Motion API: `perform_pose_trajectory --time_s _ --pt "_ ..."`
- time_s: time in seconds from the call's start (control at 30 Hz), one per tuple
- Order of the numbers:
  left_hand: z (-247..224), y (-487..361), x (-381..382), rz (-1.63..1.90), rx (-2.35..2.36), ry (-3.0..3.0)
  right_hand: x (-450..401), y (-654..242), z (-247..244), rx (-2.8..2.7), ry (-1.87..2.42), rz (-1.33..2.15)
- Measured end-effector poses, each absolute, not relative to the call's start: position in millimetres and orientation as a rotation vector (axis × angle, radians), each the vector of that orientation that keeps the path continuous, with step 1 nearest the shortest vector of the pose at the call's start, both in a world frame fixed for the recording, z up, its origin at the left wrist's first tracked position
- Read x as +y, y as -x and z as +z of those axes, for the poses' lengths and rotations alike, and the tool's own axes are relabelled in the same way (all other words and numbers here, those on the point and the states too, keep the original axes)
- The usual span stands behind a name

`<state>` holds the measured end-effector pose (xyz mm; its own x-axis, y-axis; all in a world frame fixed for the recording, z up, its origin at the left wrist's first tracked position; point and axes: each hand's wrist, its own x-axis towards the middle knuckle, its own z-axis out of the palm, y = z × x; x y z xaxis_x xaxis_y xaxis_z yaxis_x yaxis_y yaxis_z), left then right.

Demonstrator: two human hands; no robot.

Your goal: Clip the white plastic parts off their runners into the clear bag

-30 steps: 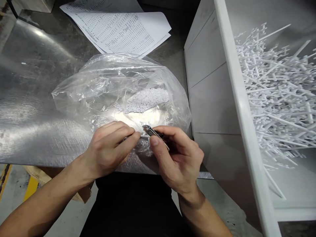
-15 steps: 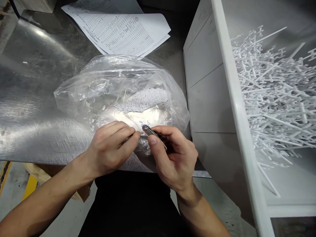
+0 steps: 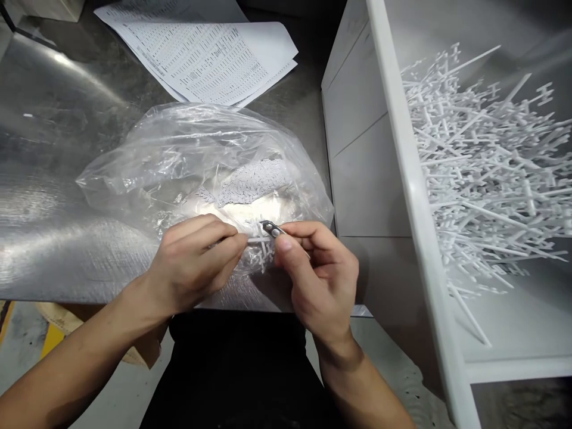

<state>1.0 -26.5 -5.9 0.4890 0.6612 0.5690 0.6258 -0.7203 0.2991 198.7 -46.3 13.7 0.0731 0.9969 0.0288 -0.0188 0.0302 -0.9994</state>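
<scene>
Between the fingertips of my left hand (image 3: 201, 259) is a thin white plastic branched piece (image 3: 263, 244), its small cross-arms pointing toward my right hand. My right hand (image 3: 315, 268) holds a small metal clipper-like tool (image 3: 273, 229), its tip touching or very close to the white piece. Both hands are over the near edge of a clear plastic bag (image 3: 179, 143). Inside the bag lies a mass of tiny whitish parts (image 3: 254, 180).
A metal table (image 3: 40, 202) lies under the bag. Printed sheets (image 3: 210, 59) rest behind it. On the right, a grey-white bin (image 3: 415, 179) with a raised wall holds a heap of white branched plastic sticks (image 3: 491, 179).
The view has shifted slightly to the right. My hands have moved a little apart, showing more of the white piece, and the tool has turned in my right fingers.
</scene>
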Motion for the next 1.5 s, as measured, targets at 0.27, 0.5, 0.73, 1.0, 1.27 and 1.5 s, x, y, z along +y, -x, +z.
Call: perform_pose_trajectory --time_s 0.27,0.5,0.73,1.0,1.27,1.5 --pt "1.0 2.6 -23.7 1.172 1.089 -2.514 -50.3 -199.1 12.4 -1.230 1.193 1.029" --pt "4.1 5.1 -24.1 1.157 1.136 -2.480 -51.0 -202.3 10.4 -1.210 1.214 0.977" --pt "2.8 4.6 -23.3 1.316 1.245 -2.415 -53.2 -202.1 11.2 -1.257 1.222 1.013" --pt "4.3 6.5 -23.4 1.264 1.257 -2.480 -56.5 -200.9 7.6 -1.352 1.237 0.939" --pt "3.3 6.8 -21.0 1.305 1.233 -2.538 -56.6 -202.2 3.9 -1.364 1.212 0.928" --pt "5.8 5.0 -22.3 1.302 1.274 -2.539 -56.4 -201.2 6.6 -1.359 1.243 0.932"
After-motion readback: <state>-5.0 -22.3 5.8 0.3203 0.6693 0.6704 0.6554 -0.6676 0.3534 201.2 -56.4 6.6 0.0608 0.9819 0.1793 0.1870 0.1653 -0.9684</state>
